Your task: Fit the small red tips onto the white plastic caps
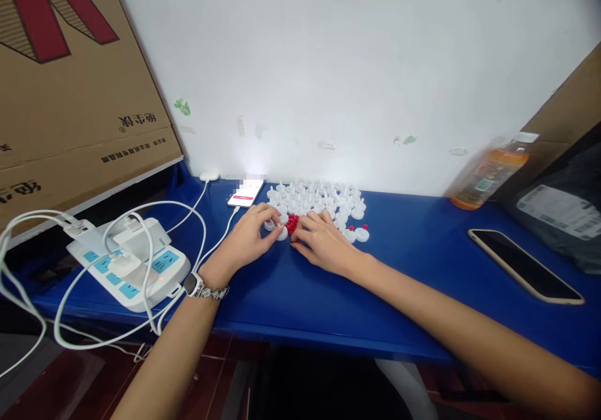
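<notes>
both hands meet over a small heap of red pieces (292,223) near the back edge of the blue tabletop (413,263), about mid-width. left hand (248,240): fingers curled, tips pinching a white cap (282,233) against the table just beside the red heap; a second white cap (269,225) sits under its fingertips. right hand (322,241): fingers bent and drawn together over the right side of the red heap; whether it actually holds a red piece cannot be told, the fingers hide it.

judged progress: just right of the right hand, a few white caps already carry a red piece on top (357,232). behind the hands a large cluster of white caps (317,198) stands along the back edge with no red visible on them. so, as a judgement, a small part is done and most caps are left; the red heap looks small against the count of bare caps.

surroundings: a charging phone (246,193) lies at the back left of the cluster, screen lit. a power strip (129,263) with white cables (61,307) sits at the left end. a dark phone (523,265) lies toward the right end, well apart from the hands; an orange bottle (488,173) leans at the back right. a cardboard box (70,88) stands at the far left. a wristwatch (200,287) is on the left wrist.
</notes>
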`<state>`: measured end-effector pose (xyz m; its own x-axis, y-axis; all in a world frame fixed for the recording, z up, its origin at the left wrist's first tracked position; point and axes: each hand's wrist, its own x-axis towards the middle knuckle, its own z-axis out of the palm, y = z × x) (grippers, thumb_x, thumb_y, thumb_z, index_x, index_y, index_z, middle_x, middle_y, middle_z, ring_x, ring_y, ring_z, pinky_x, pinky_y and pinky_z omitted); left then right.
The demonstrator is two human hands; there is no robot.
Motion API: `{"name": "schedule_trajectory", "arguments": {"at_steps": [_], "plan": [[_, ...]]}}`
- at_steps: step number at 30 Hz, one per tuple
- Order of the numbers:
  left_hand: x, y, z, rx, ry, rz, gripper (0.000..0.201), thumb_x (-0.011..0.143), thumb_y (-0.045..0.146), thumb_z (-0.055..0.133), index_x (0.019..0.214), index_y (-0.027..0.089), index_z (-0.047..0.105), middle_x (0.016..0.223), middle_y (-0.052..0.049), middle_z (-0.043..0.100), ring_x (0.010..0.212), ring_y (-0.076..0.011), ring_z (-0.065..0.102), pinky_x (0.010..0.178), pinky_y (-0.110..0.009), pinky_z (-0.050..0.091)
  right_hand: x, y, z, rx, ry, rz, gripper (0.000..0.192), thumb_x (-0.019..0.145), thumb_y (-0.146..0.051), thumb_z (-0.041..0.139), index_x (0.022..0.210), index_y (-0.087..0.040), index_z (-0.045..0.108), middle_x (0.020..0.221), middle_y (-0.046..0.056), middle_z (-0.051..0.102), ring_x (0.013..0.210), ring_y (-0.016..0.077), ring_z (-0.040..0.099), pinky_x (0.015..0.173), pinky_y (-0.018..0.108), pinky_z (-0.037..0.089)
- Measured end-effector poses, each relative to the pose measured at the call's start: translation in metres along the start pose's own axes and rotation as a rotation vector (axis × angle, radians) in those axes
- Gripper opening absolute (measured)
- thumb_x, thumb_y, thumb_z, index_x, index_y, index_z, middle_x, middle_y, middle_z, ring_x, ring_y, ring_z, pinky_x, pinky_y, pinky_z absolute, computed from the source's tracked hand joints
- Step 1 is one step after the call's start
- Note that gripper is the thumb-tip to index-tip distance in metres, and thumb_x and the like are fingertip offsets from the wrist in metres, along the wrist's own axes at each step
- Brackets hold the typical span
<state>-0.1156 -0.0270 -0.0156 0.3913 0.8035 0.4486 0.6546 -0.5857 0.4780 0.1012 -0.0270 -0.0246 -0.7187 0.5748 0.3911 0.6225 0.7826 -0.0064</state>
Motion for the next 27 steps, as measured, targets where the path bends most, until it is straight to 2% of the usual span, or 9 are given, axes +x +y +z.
{"name": "schedule_trajectory", "arguments": {"at_steps": [3, 7, 10, 15, 19, 21, 23, 25, 27], "plan": [[0.000, 0.004, 0.000, -0.042, -0.002, -0.027, 0.016, 0.095, 0.034, 0.052, 0.088, 0.021, 0.057, 0.115, -0.007, 0.069, 0.097, -0.0221, 0.064, 0.078, -0.034, 0.049, -0.002, 0.002, 0.000, 0.010, -0.005, 0.011, 0.013, 0.098, -0.026, 0.056, 0.096, -0.018, 0.066, 0.098, 0.008, 0.063, 0.096, 0.0225, 0.050, 0.082, 0.038, 0.031], [-0.001, 0.015, 0.001, -0.105, -0.032, -0.058, 0.018, 0.099, 0.037, 0.048, 0.096, 0.022, 0.059, 0.105, -0.004, 0.070, 0.086, -0.0184, 0.065, 0.068, -0.028, 0.047, -0.013, 0.006, -0.008, 0.026, -0.012, 0.022, 0.017, 0.097, -0.031, 0.059, 0.105, -0.018, 0.066, 0.101, 0.008, 0.063, 0.097, 0.0231, 0.050, 0.082, 0.037, 0.032], [0.000, 0.019, 0.003, -0.152, -0.046, -0.057, 0.021, 0.100, 0.038, 0.046, 0.102, 0.021, 0.059, 0.099, -0.004, 0.068, 0.080, -0.0164, 0.063, 0.062, -0.026, 0.044, -0.021, 0.009, -0.013, 0.029, -0.022, 0.022, 0.016, 0.098, -0.029, 0.056, 0.104, -0.019, 0.067, 0.099, 0.008, 0.063, 0.097, 0.0227, 0.051, 0.082, 0.037, 0.033], [0.001, 0.019, 0.012, -0.180, 0.004, -0.057, 0.023, 0.104, 0.038, 0.037, 0.103, 0.020, 0.050, 0.087, -0.001, 0.058, 0.073, -0.0145, 0.055, 0.071, -0.028, 0.043, -0.023, 0.010, -0.011, 0.058, -0.025, 0.043, 0.018, 0.099, -0.031, 0.055, 0.104, -0.020, 0.068, 0.096, 0.008, 0.065, 0.096, 0.0228, 0.052, 0.081, 0.037, 0.034], [0.001, 0.021, 0.018, -0.208, -0.022, -0.094, 0.026, 0.105, 0.040, 0.031, 0.098, 0.021, 0.047, 0.087, 0.000, 0.054, 0.076, -0.0146, 0.051, 0.074, -0.028, 0.042, -0.021, 0.008, -0.009, 0.089, -0.013, 0.046, 0.015, 0.099, -0.028, 0.055, 0.099, -0.019, 0.068, 0.098, 0.008, 0.065, 0.096, 0.0223, 0.053, 0.082, 0.037, 0.035], [0.001, 0.023, 0.019, -0.233, -0.034, -0.100, 0.028, 0.106, 0.041, 0.028, 0.099, 0.021, 0.047, 0.089, -0.001, 0.056, 0.079, -0.0156, 0.052, 0.077, -0.029, 0.042, -0.022, 0.009, -0.010, 0.160, 0.025, 0.050, 0.013, 0.098, -0.025, 0.055, 0.097, -0.019, 0.066, 0.098, 0.008, 0.066, 0.095, 0.0216, 0.054, 0.084, 0.037, 0.036], [0.000, 0.024, 0.020, -0.264, -0.051, -0.100, 0.030, 0.106, 0.042, 0.026, 0.100, 0.021, 0.048, 0.090, -0.001, 0.058, 0.081, -0.0163, 0.054, 0.079, -0.030, 0.042, -0.022, 0.011, -0.012, 0.312, 0.120, 0.115, 0.012, 0.098, -0.024, 0.054, 0.096, -0.019, 0.065, 0.095, 0.007, 0.067, 0.092, 0.0201, 0.056, 0.083, 0.036, 0.039], [0.000, 0.027, 0.023, -0.298, -0.059, -0.103, 0.032, 0.106, 0.042, 0.024, 0.097, 0.022, 0.047, 0.089, -0.001, 0.058, 0.080, -0.0160, 0.055, 0.079, -0.030, 0.041, -0.022, 0.012, -0.014, 0.519, 0.263, 0.264, 0.012, 0.097, -0.027, 0.054, 0.099, -0.020, 0.063, 0.091, 0.005, 0.068, 0.085, 0.0182, 0.059, 0.076, 0.033, 0.043], [0.000, 0.029, 0.028, -0.336, -0.078, -0.122, 0.028, 0.105, 0.044, 0.028, 0.097, 0.022, 0.044, 0.084, 0.001, 0.057, 0.074, -0.0148, 0.055, 0.074, -0.029, 0.042, -0.021, 0.011, -0.015, 0.713, 0.400, 0.407, 0.018, 0.095, -0.030, 0.056, 0.110, -0.021, 0.062, 0.089, 0.003, 0.069, 0.078, 0.0166, 0.060, 0.069, 0.030, 0.044]]}}
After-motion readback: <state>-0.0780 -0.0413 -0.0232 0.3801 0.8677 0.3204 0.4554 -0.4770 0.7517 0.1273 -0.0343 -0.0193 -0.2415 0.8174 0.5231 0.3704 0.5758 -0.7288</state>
